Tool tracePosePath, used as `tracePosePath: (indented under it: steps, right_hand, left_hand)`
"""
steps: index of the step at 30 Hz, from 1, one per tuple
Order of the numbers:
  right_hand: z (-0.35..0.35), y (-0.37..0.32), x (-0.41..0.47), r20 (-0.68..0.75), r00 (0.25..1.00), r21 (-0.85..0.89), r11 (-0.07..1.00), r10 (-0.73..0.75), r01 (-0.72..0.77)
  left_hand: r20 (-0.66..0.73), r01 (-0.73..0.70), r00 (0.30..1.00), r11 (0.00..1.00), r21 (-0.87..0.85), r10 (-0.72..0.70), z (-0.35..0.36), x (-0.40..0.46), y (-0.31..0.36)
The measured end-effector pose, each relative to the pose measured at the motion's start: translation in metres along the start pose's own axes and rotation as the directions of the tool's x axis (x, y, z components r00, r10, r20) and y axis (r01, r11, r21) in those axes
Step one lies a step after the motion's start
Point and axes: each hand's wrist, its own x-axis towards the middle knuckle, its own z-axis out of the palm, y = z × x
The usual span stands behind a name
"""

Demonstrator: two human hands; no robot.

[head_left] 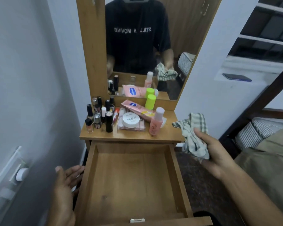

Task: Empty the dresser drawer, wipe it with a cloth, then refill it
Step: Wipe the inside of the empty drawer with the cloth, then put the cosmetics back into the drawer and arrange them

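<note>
The wooden dresser drawer (131, 180) is pulled out below me and holds nothing. My right hand (217, 157) is to the right of the drawer, above the floor, gripping a bunched green-and-white striped cloth (193, 137). My left hand (65, 181) hovers open beside the drawer's left wall, fingers spread. On the dresser top (134, 136) stand several nail polish bottles (98, 115), a black tube (109, 121), a white nail polish remover jar (130, 120) on a clear case, a pink tube (137, 109), a green-capped bottle (150, 101) and a pink bottle (155, 123).
A mirror (137, 46) rises behind the dresser top and reflects a person with the cloth. A white wall is close on the left. A bed (268, 144) with a striped pillow lies to the right. A phone (237, 77) rests on a ledge.
</note>
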Motion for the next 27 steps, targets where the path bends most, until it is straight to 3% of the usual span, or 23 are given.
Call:
tracePosePath:
  steps: [5, 12, 15, 20, 27]
  right_hand:
    - [0.002, -0.009, 0.057, -0.199, 0.964, -0.300, 0.947, -0.177, 0.112]
    - [0.017, -0.009, 0.117, -0.338, 0.924, -0.381, 0.924, -0.176, 0.037]
    - [0.026, -0.006, 0.129, -0.380, 0.882, -0.484, 0.873, -0.278, 0.066]
    - [0.030, 0.005, 0.139, -0.326, 0.814, -0.738, 0.667, -0.481, 0.099]
    - [0.028, 0.020, 0.140, -0.191, 0.772, -0.853, 0.492, -0.606, 0.175]
  left_hand:
    - [0.001, -0.007, 1.000, 1.000, 0.022, 0.007, -0.001, 0.002, -0.001]
    - [-0.025, 0.034, 0.999, 0.999, 0.007, -0.033, -0.002, 0.009, -0.002]
    - [-0.029, 0.041, 0.999, 0.999, 0.002, -0.041, -0.002, 0.012, -0.003]
    - [-0.042, 0.046, 0.998, 0.999, 0.016, -0.045, -0.003, 0.015, -0.006]
    - [-0.104, 0.003, 0.995, 0.999, 0.051, 0.002, 0.005, 0.010, -0.005]
